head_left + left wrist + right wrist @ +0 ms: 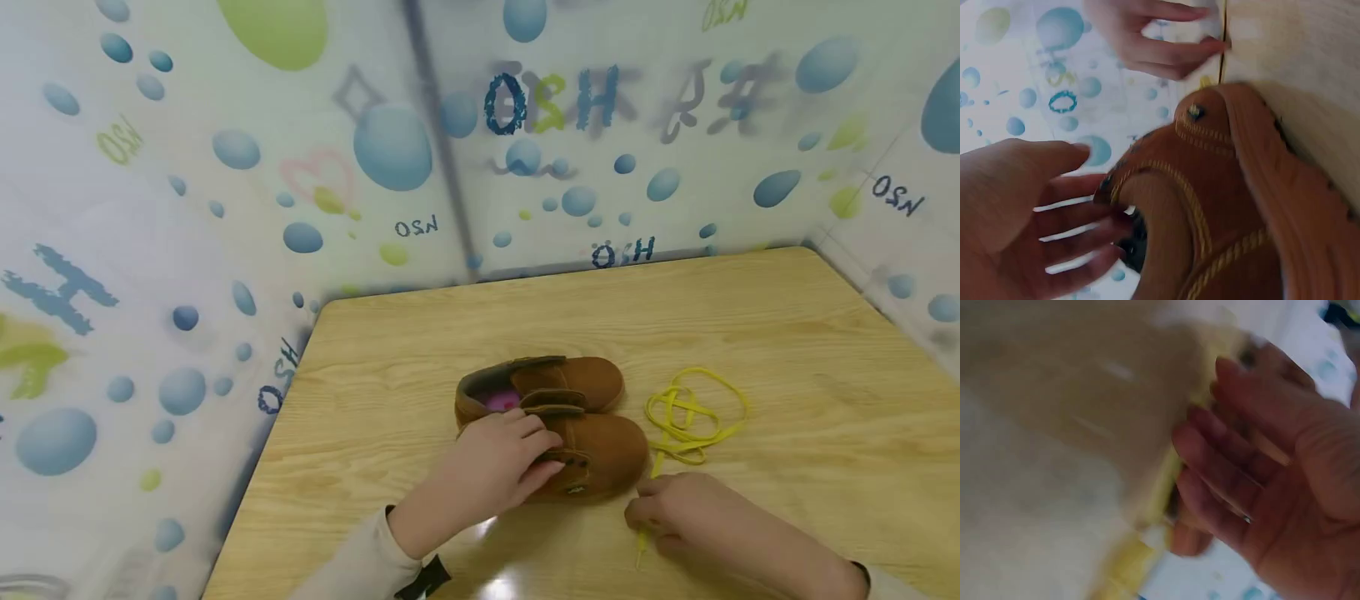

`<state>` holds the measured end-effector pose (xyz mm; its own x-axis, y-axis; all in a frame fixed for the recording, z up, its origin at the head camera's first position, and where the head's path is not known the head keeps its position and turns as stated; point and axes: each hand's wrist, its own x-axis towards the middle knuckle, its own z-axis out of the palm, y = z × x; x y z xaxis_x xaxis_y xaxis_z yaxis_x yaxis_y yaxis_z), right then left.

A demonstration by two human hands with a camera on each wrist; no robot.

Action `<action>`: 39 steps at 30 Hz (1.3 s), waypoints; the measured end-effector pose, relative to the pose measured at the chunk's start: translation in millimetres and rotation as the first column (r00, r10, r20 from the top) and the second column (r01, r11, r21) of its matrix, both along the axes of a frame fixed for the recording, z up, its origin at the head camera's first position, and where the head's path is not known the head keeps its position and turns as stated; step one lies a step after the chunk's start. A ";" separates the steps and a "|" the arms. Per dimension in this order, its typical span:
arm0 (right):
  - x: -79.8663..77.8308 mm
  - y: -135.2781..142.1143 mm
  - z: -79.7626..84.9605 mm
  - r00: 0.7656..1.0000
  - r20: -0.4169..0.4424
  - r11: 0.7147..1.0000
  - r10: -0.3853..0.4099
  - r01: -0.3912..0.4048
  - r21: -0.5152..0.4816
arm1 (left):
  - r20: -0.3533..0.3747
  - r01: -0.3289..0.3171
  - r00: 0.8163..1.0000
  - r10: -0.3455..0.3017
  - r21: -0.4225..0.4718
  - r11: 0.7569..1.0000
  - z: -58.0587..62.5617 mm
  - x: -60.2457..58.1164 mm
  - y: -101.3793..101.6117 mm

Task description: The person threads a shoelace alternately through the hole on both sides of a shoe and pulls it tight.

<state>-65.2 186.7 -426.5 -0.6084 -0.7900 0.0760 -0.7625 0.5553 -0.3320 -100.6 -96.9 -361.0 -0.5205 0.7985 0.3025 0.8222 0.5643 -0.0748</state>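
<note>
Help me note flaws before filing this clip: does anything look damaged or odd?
No damage or spill stands out. One oddity: the H2O lettering on the far wall reads backwards, as if mirrored. Otherwise, the yellow lace lies loosely looped beside the brown shoes, and the eyelets in view look unlaced.

1. Left arm [420, 529] reaches in from below, slanting rightward.
2. Left hand [502, 458] has its thumb [1060, 156] apart, fingers [1075, 219] extended with narrow gaps.
3. Right arm [787, 542] slants in from the lower right.
4. Right hand [690, 510] bends its fingers loosely; two digits stand apart.
</note>
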 end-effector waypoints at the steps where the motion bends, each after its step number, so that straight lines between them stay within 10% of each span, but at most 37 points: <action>1: 0.8 -2.2 -6.2 0.998 -0.054 1.000 0.011 -0.012 -0.023 | 0.016 -0.012 1.000 0.013 -0.034 0.999 -1.9 0.6 1.9; 6: 3.4 -14.9 -22.8 0.964 -0.263 0.990 0.031 -0.066 -0.126 | 0.048 -0.071 0.996 0.078 -0.138 0.988 -12.0 3.9 9.6; 13: 7.2 -27.1 -4.3 0.984 -0.054 0.926 -0.173 0.144 -0.349 | 0.108 -0.106 0.987 0.118 -0.111 0.988 -22.0 4.8 18.3; 17: 6.5 -36.3 9.2 0.948 0.023 0.845 -0.317 0.294 -0.446 | 0.152 -0.113 0.981 0.123 -0.077 0.991 -25.4 3.9 23.0; 24: 9.5 -46.5 16.0 0.868 -0.041 0.799 -0.494 0.435 -0.415 | 0.165 -0.119 0.978 0.128 -0.063 0.991 -28.6 4.1 26.8; 35: 7.8 -54.6 17.1 0.871 -0.066 0.826 -0.488 0.435 -0.359 | 0.136 -0.141 0.981 0.140 -0.002 0.990 -28.1 6.8 30.6; 39: 6.5 -58.7 16.0 0.880 -0.100 0.827 -0.464 0.391 -0.404 | 0.274 -0.154 0.952 0.138 0.036 0.987 -25.4 4.6 32.2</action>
